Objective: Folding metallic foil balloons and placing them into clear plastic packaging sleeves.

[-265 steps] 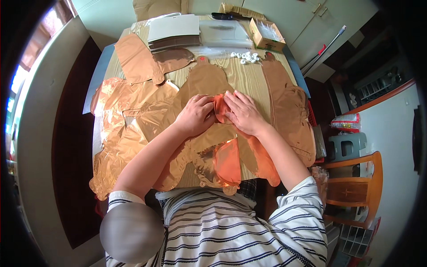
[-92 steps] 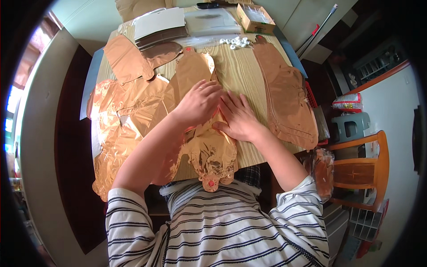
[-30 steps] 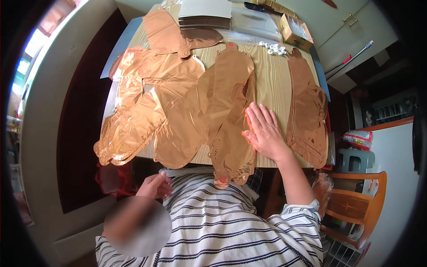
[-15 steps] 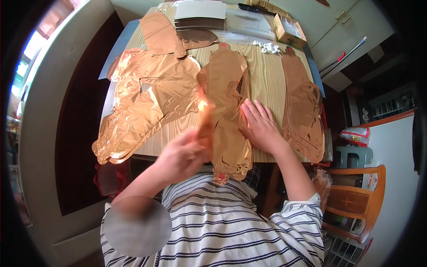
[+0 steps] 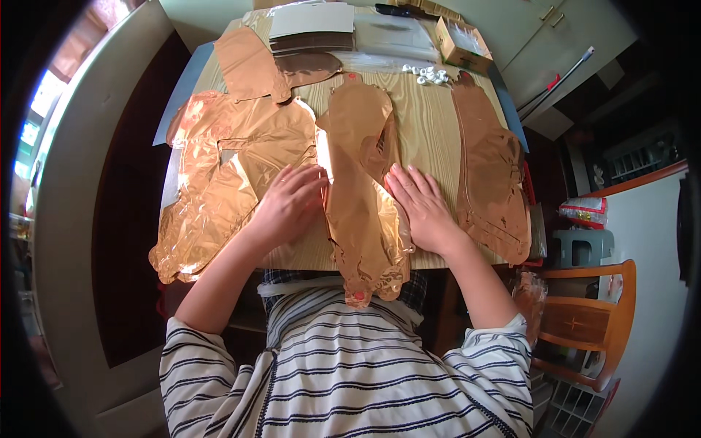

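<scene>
Nearest the camera is the person's striped long-sleeved top, with both forearms reaching up onto the light wooden counter. A long, flat, copper-coloured foil balloon lies down the middle of the counter, its lower end hanging over the near edge. The left hand lies flat, fingers spread, grip released, pressing on the balloon's left edge and on the foil next to it. The right hand is also flat and open, palm down on the balloon's right side, grasping nothing.

To the left, a crumpled heap of copper foil balloons covers the counter and spills past its left edge. To the right, another flat copper foil balloon runs along the counter's right side.

Farther back lie small white plastic pieces, a small cardboard box, and a stack of flat white and dark packets.

Around the counter, a dark floor shows at left, an orange-brown wooden chair stands at lower right, and pale cabinet doors fill the far right corner.
</scene>
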Available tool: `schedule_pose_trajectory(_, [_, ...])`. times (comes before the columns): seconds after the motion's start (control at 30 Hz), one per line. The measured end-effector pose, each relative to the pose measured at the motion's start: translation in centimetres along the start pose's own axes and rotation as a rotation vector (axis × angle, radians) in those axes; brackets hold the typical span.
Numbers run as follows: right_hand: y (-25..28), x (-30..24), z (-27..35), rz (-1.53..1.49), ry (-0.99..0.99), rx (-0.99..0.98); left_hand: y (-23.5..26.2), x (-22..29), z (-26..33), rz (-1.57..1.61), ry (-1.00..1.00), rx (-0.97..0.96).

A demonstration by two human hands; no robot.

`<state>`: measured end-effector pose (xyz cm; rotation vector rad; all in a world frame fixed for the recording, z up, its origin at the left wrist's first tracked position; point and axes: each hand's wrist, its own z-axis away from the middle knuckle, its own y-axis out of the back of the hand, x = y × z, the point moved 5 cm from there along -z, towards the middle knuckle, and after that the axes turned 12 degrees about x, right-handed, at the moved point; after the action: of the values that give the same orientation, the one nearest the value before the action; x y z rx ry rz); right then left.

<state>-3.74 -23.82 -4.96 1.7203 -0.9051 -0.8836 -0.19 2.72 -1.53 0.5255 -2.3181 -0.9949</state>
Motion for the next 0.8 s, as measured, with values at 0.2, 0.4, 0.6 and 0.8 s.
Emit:
schedule_pose_trajectory(0.2, [1.0,0.1,-0.5,0.026,0.058,-0.005,-2.8,1.4,-0.1,0.011,-0.032,-0.185])
schedule_pose_trajectory(0.4, [1.1,0.3,-0.7,0.007,0.064,-0.003,-2.6,1.5,-0.5,-0.001,-0.09,-0.188])
schedule_pose_trajectory(0.6, [1.6,0.3,-1.2,-0.035,0.046,-0.015,-1.9,0.5,-1.4,0.044,0.009,-0.11])
schedule_pose_trajectory(0.8, [2.3,0.4,-3.4,-0.049,0.107,-0.043,-2.2,-0.3,-1.2,0.129,0.035,-0.055])
